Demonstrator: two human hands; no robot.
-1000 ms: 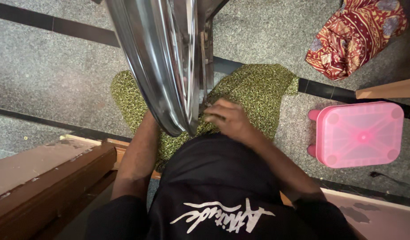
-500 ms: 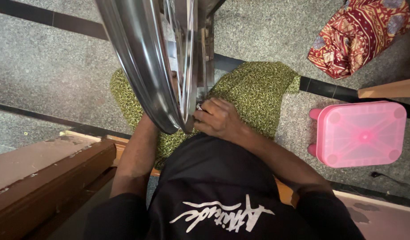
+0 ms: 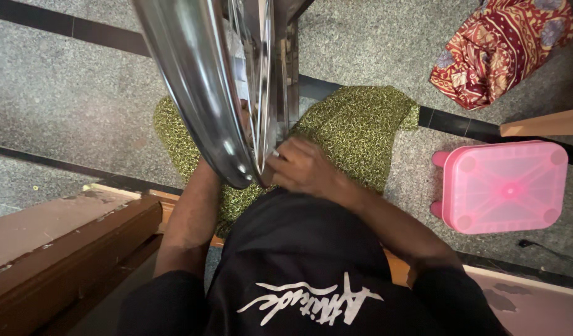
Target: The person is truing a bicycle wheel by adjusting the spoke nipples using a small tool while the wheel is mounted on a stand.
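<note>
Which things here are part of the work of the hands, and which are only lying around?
In use:
wheel rim
spokes
right hand
left forearm

Lying about:
pink stool
red patterned cloth
green cloth

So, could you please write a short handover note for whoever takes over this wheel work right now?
Right hand: fingers pinched at the inner edge of the shiny chrome wheel rim, near the thin steel spokes.
Left hand: hidden behind the rim; only the forearm shows.
The rim stands upright over the green patterned cloth on the floor.
Progress done or left: cannot be told.
</note>
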